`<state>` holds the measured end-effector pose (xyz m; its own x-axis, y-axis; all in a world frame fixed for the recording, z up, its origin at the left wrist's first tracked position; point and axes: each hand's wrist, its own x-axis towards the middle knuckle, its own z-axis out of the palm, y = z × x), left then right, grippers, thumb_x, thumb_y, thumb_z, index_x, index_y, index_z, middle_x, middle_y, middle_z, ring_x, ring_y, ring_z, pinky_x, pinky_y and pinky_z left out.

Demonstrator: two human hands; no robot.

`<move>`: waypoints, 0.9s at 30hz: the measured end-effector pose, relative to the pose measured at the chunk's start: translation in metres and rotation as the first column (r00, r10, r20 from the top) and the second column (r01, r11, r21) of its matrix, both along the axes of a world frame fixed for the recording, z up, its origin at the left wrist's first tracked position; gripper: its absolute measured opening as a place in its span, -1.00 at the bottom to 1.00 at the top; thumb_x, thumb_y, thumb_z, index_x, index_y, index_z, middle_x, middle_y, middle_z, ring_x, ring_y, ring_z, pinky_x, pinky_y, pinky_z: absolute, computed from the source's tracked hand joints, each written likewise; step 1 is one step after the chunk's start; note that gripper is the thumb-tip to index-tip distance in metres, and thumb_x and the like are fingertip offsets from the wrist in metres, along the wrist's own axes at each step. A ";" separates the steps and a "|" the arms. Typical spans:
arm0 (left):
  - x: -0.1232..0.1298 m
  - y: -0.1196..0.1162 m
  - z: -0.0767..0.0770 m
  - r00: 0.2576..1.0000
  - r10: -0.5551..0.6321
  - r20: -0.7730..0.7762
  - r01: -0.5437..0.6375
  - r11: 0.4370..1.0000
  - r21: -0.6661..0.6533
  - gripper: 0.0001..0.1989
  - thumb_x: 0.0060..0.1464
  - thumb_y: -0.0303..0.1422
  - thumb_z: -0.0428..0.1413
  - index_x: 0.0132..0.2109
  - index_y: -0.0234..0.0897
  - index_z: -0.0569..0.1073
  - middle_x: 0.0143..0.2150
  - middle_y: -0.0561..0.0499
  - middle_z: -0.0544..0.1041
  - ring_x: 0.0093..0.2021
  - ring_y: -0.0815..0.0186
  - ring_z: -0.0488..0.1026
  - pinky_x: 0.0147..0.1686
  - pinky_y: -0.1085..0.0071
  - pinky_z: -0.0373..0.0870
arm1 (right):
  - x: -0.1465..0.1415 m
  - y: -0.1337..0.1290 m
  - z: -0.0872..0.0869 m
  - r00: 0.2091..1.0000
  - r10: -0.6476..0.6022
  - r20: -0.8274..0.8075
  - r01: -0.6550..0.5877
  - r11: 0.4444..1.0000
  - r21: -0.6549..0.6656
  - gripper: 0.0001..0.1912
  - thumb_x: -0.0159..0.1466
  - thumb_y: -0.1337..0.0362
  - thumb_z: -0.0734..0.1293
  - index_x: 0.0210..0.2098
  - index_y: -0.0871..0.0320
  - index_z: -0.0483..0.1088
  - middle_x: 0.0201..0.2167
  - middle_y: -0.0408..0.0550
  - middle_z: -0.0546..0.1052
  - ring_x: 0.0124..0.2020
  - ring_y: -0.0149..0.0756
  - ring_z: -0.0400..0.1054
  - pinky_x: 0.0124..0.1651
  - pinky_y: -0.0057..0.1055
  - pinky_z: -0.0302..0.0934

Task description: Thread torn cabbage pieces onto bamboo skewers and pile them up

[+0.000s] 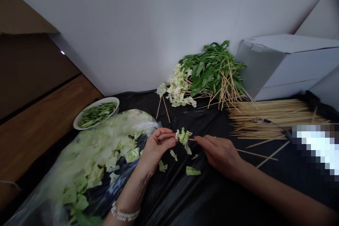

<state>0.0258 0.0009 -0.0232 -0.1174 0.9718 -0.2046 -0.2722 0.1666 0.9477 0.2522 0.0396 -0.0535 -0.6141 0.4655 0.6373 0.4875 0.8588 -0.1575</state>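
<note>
My right hand (222, 153) grips a bamboo skewer (255, 154), whose rear end sticks out behind it to the right. Pale green cabbage pieces (184, 137) are bunched on the skewer between my two hands. At their left side, the thumb and fingers of my left hand (160, 143) pinch a bit of cabbage leaf by the skewer's front end; the exact contact is partly hidden by the fingers. Below my hands, a loose cabbage piece (193, 171) and a few smaller scraps lie on the black sheet (180, 197).
A clear plastic bag of torn cabbage (90, 148) spreads at left, beside a white bowl (77, 124) of green beans. Finished-looking cabbage skewers (180, 84) and leafy greens on skewers (209, 65) pile against the wall. Bare skewers (270, 113), scissors (258, 120) and a white box (291, 67) are right.
</note>
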 end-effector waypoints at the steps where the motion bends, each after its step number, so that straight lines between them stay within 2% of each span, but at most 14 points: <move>1: 0.000 0.001 -0.001 1.000 -0.006 -0.007 0.006 1.000 0.001 -0.63 -0.17 -0.39 0.40 -0.18 -0.31 0.47 -0.30 0.00 0.63 -0.30 0.39 0.56 -0.23 0.49 0.45 | 0.000 0.000 0.000 1.000 0.003 0.002 -0.003 1.000 -0.002 -0.71 0.33 0.48 0.14 -0.06 0.30 0.42 -0.40 -0.05 0.54 -0.44 -0.35 0.43 -0.38 -0.44 0.26; 4: 0.000 0.001 -0.005 0.996 0.002 -0.085 0.001 0.999 0.034 -0.58 -0.17 -0.36 0.39 -0.14 -0.27 0.43 -0.26 0.00 0.60 -0.28 0.37 0.54 -0.23 0.45 0.43 | 0.002 0.003 0.002 1.000 -0.026 -0.014 0.026 1.000 0.005 -0.72 0.34 0.47 0.15 -0.06 0.28 0.43 -0.39 -0.05 0.54 -0.43 -0.35 0.45 -0.37 -0.45 0.26; 7: 0.005 -0.002 -0.008 0.934 -0.015 -0.358 0.052 0.994 0.093 -0.60 -0.21 -0.37 0.39 -0.19 -0.24 0.45 -0.32 0.07 0.52 -0.39 0.39 0.45 -0.36 0.46 0.35 | 0.005 0.008 0.003 0.993 -0.099 -0.069 0.098 0.995 -0.019 -0.75 0.35 0.46 0.18 -0.07 0.26 0.43 -0.38 -0.04 0.56 -0.39 -0.36 0.47 -0.33 -0.48 0.28; 9: 0.009 -0.006 -0.008 0.793 -0.148 -0.590 0.245 0.966 0.086 -0.73 -0.18 -0.37 0.37 -0.28 -0.24 0.51 -0.38 0.08 0.47 -0.40 0.37 0.40 -0.40 0.46 0.28 | 0.007 0.011 0.004 0.987 -0.130 -0.093 0.126 0.991 -0.043 -0.77 0.36 0.44 0.19 -0.08 0.25 0.43 -0.36 -0.03 0.56 -0.36 -0.35 0.48 -0.29 -0.49 0.29; 10: 0.011 -0.009 -0.007 0.692 -0.235 -0.683 0.370 0.927 0.056 -0.81 -0.14 -0.37 0.35 -0.32 -0.23 0.54 -0.38 0.07 0.47 -0.36 0.34 0.40 -0.36 0.44 0.28 | 0.007 0.012 0.004 0.986 -0.134 -0.095 0.129 0.990 -0.051 -0.77 0.36 0.44 0.19 -0.08 0.25 0.43 -0.35 -0.02 0.57 -0.35 -0.35 0.49 -0.28 -0.49 0.29; 12: 0.013 -0.014 -0.004 0.498 -0.307 -0.811 0.528 0.849 0.002 -0.87 -0.09 -0.35 0.34 -0.33 -0.19 0.58 -0.34 0.05 0.49 -0.25 0.28 0.40 -0.26 0.40 0.27 | 0.008 0.012 0.003 0.987 -0.130 -0.092 0.126 0.990 -0.057 -0.78 0.36 0.44 0.19 -0.08 0.25 0.43 -0.33 -0.01 0.57 -0.33 -0.34 0.49 -0.27 -0.49 0.30; 15: 0.014 -0.018 0.000 0.294 -0.291 -0.911 0.590 0.804 -0.066 -0.85 -0.09 -0.33 0.35 -0.29 -0.15 0.61 -0.28 0.04 0.50 -0.16 0.22 0.37 -0.17 0.36 0.24 | 0.006 0.011 0.001 0.989 -0.115 -0.092 0.110 0.992 -0.054 -0.78 0.36 0.44 0.20 -0.08 0.25 0.44 -0.31 -0.01 0.58 -0.31 -0.34 0.50 -0.26 -0.50 0.30; 17: 0.015 -0.019 0.002 0.244 -0.294 -0.924 0.604 0.792 -0.092 -0.85 -0.08 -0.31 0.35 -0.29 -0.14 0.61 -0.26 0.04 0.49 -0.15 0.22 0.36 -0.16 0.36 0.23 | 0.006 0.010 -0.001 0.989 -0.112 -0.098 0.107 0.993 -0.051 -0.78 0.36 0.45 0.20 -0.08 0.24 0.44 -0.32 -0.02 0.58 -0.32 -0.36 0.50 -0.26 -0.50 0.30; 19: 0.015 -0.019 0.002 0.260 -0.312 -0.914 0.625 0.776 -0.087 -0.91 -0.05 -0.31 0.33 -0.33 -0.16 0.60 -0.26 0.05 0.49 -0.14 0.23 0.37 -0.14 0.37 0.24 | 0.006 0.010 -0.001 0.988 -0.112 -0.105 0.108 0.993 -0.049 -0.78 0.36 0.44 0.20 -0.08 0.24 0.43 -0.33 -0.04 0.58 -0.34 -0.37 0.49 -0.28 -0.51 0.30; 21: 0.015 -0.018 0.002 0.331 -0.322 -0.887 0.622 0.781 -0.051 -0.95 -0.01 -0.34 0.30 -0.37 -0.19 0.58 -0.28 0.05 0.51 -0.16 0.26 0.39 -0.14 0.38 0.25 | 0.006 0.011 -0.001 0.988 -0.112 -0.108 0.107 0.993 -0.051 -0.78 0.36 0.44 0.19 -0.08 0.23 0.43 -0.34 -0.05 0.57 -0.35 -0.37 0.49 -0.29 -0.50 0.30; 22: 0.014 -0.017 0.001 0.394 -0.330 -0.858 0.597 0.801 -0.034 -0.95 0.02 -0.35 0.27 -0.37 -0.21 0.57 -0.30 0.05 0.53 -0.20 0.28 0.40 -0.17 0.39 0.27 | 0.006 0.011 -0.001 0.988 -0.112 -0.109 0.106 0.993 -0.052 -0.78 0.37 0.43 0.19 -0.07 0.23 0.43 -0.34 -0.05 0.57 -0.35 -0.37 0.49 -0.29 -0.50 0.30; 24: 0.011 -0.012 -0.001 0.576 -0.312 -0.756 0.473 0.881 -0.003 -0.92 0.05 -0.34 0.23 -0.36 -0.24 0.54 -0.39 0.06 0.54 -0.34 0.33 0.42 -0.31 0.43 0.29 | 0.006 0.011 0.001 0.987 -0.110 -0.116 0.104 0.993 -0.053 -0.78 0.37 0.43 0.19 -0.06 0.24 0.42 -0.34 -0.04 0.57 -0.34 -0.36 0.49 -0.29 -0.49 0.30; 26: 0.006 -0.007 -0.005 0.779 -0.192 -0.597 0.259 0.966 0.027 -0.87 0.03 -0.30 0.23 -0.37 -0.27 0.51 -0.49 0.08 0.52 -0.47 0.38 0.40 -0.44 0.47 0.28 | 0.006 0.011 0.003 0.986 -0.106 -0.126 0.100 0.994 -0.052 -0.78 0.38 0.43 0.19 -0.06 0.25 0.42 -0.35 -0.03 0.57 -0.34 -0.36 0.49 -0.28 -0.49 0.30; 27: 0.003 -0.003 -0.006 0.850 -0.100 -0.517 0.149 0.987 0.054 -0.84 -0.02 -0.28 0.27 -0.36 -0.28 0.50 -0.50 0.08 0.52 -0.49 0.38 0.42 -0.45 0.48 0.31 | 0.006 0.010 0.003 0.986 -0.104 -0.131 0.098 0.994 -0.050 -0.78 0.37 0.43 0.19 -0.06 0.26 0.42 -0.35 -0.04 0.57 -0.35 -0.36 0.49 -0.28 -0.49 0.30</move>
